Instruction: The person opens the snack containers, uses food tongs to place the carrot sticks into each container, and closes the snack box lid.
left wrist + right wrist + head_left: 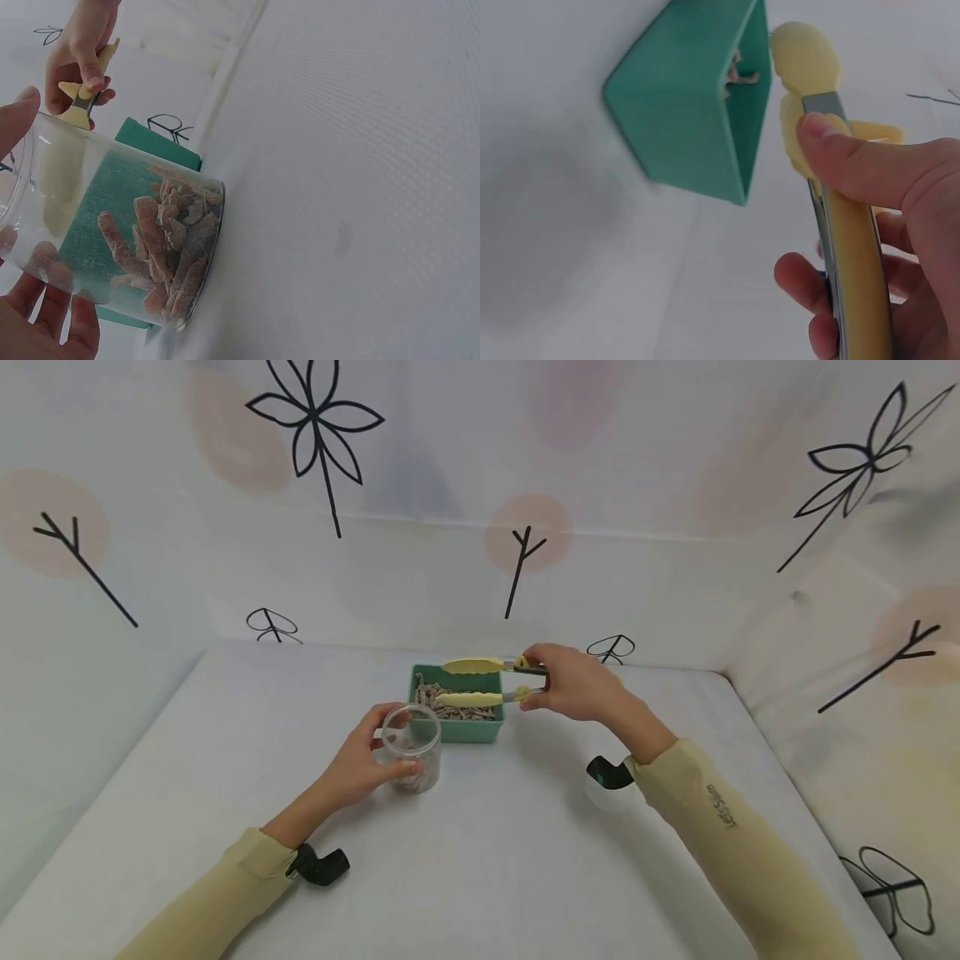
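My left hand (365, 758) grips a clear plastic jar (90, 247) round its side, thumb on one side and fingers on the other. Brownish, powder-dusted sticks (172, 255) lie at the jar's bottom. In my right hand (573, 681) is a pair of tongs (855, 262) with yellow tips and metal arms. The spread tips hang over a green rectangular box (468, 732), with nothing seen between them. More of the same sticks (429, 693) fill the box. The jar stands at the box's near left corner, overlapping it in the head view.
A white cloth covers the table (480, 868). Behind and beside it hang white sheets (420, 568) printed with plant drawings. A round, clear lid-like thing (611, 795) lies on the cloth below my right wrist, partly behind the black wrist camera (607, 772).
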A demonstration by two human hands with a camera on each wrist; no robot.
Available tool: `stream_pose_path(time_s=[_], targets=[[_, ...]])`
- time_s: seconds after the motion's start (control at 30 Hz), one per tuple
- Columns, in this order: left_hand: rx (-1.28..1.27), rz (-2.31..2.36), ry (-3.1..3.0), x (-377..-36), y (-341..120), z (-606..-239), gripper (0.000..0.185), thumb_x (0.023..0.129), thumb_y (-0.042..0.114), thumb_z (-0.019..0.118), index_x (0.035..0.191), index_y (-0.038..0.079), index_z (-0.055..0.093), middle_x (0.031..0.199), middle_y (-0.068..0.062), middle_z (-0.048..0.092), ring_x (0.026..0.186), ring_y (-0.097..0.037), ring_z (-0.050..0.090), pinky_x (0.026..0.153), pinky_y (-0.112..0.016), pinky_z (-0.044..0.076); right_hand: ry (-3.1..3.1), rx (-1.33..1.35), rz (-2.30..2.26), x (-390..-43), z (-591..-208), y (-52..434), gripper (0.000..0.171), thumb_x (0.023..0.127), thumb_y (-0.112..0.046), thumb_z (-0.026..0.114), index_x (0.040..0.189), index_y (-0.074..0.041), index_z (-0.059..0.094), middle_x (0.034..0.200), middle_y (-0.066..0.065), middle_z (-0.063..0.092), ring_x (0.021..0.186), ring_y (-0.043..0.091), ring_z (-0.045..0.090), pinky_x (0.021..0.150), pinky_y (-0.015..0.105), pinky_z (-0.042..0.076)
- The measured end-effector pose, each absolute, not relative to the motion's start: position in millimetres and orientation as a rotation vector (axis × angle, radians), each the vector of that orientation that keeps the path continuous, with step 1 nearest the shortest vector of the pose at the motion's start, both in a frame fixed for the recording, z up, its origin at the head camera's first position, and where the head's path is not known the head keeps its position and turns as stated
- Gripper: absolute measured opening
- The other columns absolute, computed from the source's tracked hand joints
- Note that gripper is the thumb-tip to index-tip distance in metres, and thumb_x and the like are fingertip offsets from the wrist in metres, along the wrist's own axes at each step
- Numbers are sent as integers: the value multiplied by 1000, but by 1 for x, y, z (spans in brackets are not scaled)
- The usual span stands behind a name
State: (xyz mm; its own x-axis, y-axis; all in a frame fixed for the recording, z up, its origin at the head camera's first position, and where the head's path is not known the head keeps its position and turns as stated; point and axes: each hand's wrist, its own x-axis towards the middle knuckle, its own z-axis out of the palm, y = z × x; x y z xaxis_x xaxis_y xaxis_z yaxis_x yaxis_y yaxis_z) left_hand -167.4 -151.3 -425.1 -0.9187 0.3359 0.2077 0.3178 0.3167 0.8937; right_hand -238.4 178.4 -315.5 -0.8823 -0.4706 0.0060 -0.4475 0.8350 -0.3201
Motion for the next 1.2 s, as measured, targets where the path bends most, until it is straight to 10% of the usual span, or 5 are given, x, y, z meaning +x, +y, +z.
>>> stream_pose_path(time_s=[0.53,1.2], targets=[[628,1708,2545,-167,-151,-428,81,79,19,87,145,13,40,139,-9,50,128,-27,44,100,-54,40,2872,-749,24,-258,-319,157,76,78,-45,84,139,-10,56,134,9,54,110,29,60,86,49,52],[643,1709,2543,-168,-150,-428,80,80,17,86,145,12,40,139,-15,50,127,-28,44,99,-54,39,2820,-829,-114,-275,-331,142,48,80,-33,85,119,-13,64,113,0,62,99,21,58,83,43,50]])
